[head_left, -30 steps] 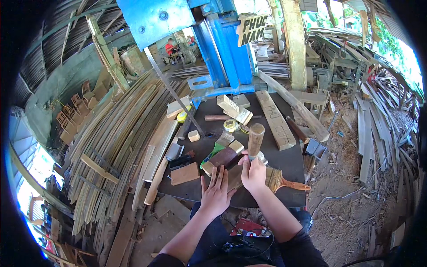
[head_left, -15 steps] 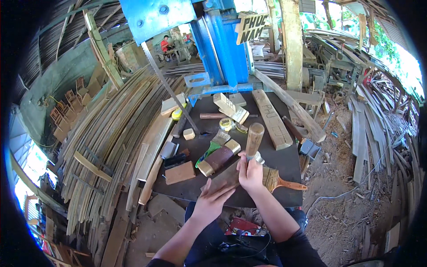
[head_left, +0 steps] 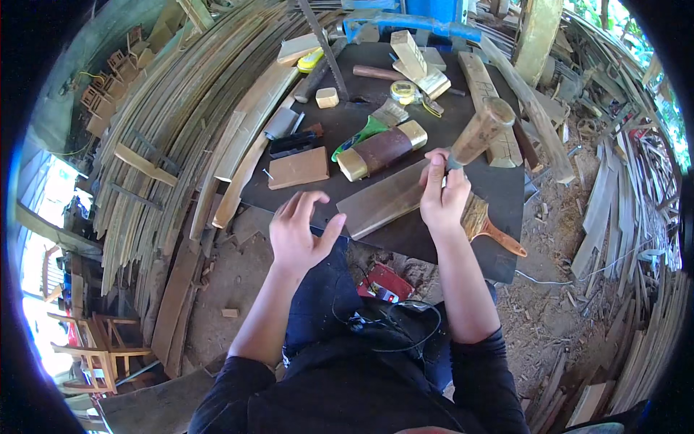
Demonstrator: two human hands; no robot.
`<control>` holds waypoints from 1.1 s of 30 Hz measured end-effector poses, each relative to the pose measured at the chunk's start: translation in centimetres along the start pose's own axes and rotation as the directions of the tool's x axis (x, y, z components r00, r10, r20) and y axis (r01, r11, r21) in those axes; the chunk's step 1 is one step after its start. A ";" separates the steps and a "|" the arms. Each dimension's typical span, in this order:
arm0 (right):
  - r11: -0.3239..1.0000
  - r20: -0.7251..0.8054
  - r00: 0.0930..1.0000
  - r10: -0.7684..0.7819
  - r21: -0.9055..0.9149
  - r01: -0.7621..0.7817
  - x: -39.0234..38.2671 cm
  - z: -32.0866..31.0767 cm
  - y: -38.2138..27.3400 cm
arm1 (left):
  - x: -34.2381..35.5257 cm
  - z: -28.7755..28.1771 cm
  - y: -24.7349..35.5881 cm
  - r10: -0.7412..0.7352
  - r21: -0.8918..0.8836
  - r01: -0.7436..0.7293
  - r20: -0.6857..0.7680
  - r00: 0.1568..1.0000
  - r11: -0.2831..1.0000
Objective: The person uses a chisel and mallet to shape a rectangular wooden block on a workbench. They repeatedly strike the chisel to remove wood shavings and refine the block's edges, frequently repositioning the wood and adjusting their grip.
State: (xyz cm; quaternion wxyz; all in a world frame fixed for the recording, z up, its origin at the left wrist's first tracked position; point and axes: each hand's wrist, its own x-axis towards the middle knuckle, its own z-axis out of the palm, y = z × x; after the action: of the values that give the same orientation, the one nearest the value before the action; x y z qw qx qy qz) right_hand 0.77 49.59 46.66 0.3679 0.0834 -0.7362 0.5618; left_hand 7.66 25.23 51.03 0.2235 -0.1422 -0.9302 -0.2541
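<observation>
Right hand (head_left: 444, 192) is clamped around the lower end of a wooden-handled tool (head_left: 483, 132), its thick handle slanting up, away and to the right; the fist hides the working end. Left hand (head_left: 300, 231) holds nothing, its fingers curved and apart, thumb tip just beside the near end of the board; whether they touch cannot be told. Dark tabletop (head_left: 493, 262) bears everything close by. Upon it the flat board (head_left: 382, 199) lies to the left of the right fist, its long axis running from near-left to far-right, its far end hidden behind that hand, the nearer of the two. Below the table's near edge a red box (head_left: 390, 281) sits on the ground, its contents too small to tell. Beyond the board, roughly parallel, lies a brown-wrapped block (head_left: 383, 152); farther off are a tape measure (head_left: 405, 92) and a small pale cube (head_left: 327, 98).
</observation>
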 end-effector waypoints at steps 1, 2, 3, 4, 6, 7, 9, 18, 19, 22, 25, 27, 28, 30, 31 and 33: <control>1.000 -0.001 1.000 0.003 0.016 -0.003 0.1 0.1 0.0 | 0.5 0.7 0.1 0.061 0.033 -0.062 0.009 0.998 0.998; 0.999 -0.003 1.000 0.006 0.032 -0.005 0.2 0.1 -0.1 | 0.8 1.3 0.2 0.123 0.064 -0.124 0.020 0.992 0.990; 1.000 0.009 1.000 0.007 0.027 -0.007 0.0 0.1 0.0 | 0.3 1.9 0.2 0.025 -0.006 -0.025 0.132 0.991 1.000; 1.000 0.022 1.000 0.010 -0.002 -0.010 0.4 -0.6 -0.1 | 0.4 2.7 0.9 0.090 0.046 -0.096 0.125 0.988 0.994; 1.000 -0.021 1.000 0.014 0.010 -0.014 0.4 -0.5 0.6 | 1.0 3.8 2.8 0.233 0.165 -0.247 0.096 0.968 0.955; 0.999 -0.009 1.000 0.028 -0.028 -0.028 0.2 -0.8 0.8 | 0.5 4.6 4.7 0.197 0.252 -0.233 0.162 0.967 0.939; 0.998 0.002 0.998 0.058 -0.009 -0.058 0.5 -0.8 -0.2 | -0.8 3.7 8.5 0.303 0.265 -0.410 0.364 0.881 0.873; 0.978 -0.054 0.981 0.187 0.103 -0.181 0.5 -2.0 -1.0 | 2.3 1.7 5.0 0.223 -0.355 -0.123 0.258 0.940 0.927; 0.989 -0.074 0.992 0.100 0.117 -0.091 0.3 -1.2 -1.1 | 1.2 3.5 3.5 0.293 -0.273 -0.356 -0.244 0.924 0.894; 0.995 0.050 0.995 0.083 0.058 -0.086 0.3 -1.9 -2.0 | 2.0 0.8 2.4 0.163 -0.188 -0.132 0.156 0.974 0.973; 0.998 0.137 0.991 0.001 0.062 -0.010 0.4 -1.6 -1.6 | 1.8 1.5 3.1 0.096 0.010 -0.097 0.101 0.990 0.995; 0.998 0.161 0.987 -0.006 0.061 -0.004 0.2 -1.4 -1.4 | 1.5 2.3 4.5 0.074 0.152 -0.098 0.152 0.986 0.983; 1.000 0.118 0.993 -0.005 0.030 0.001 0.2 -1.3 -1.3 | 1.2 3.1 5.2 0.133 0.287 -0.192 0.211 0.968 0.939; 1.000 0.051 0.999 -0.013 0.003 0.013 0.0 -0.4 -1.6 | 0.0 5.5 6.2 0.143 0.413 -0.276 0.326 0.935 0.868; 0.998 0.079 0.995 0.053 -0.030 -0.051 0.0 -0.6 -1.4 | 0.4 5.6 9.3 0.122 0.388 -0.291 0.405 0.906 0.875; 0.996 0.016 0.997 0.072 0.047 -0.073 0.0 -0.7 -1.1 | 1.1 7.1 10.2 0.335 0.019 -0.410 0.542 0.771 0.912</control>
State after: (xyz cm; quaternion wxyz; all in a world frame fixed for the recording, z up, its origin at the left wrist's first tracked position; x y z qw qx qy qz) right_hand 1.69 49.77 47.58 0.3398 0.0692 -0.7280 0.5914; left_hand 8.14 37.67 50.19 0.0146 -0.3726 -0.9233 -0.0919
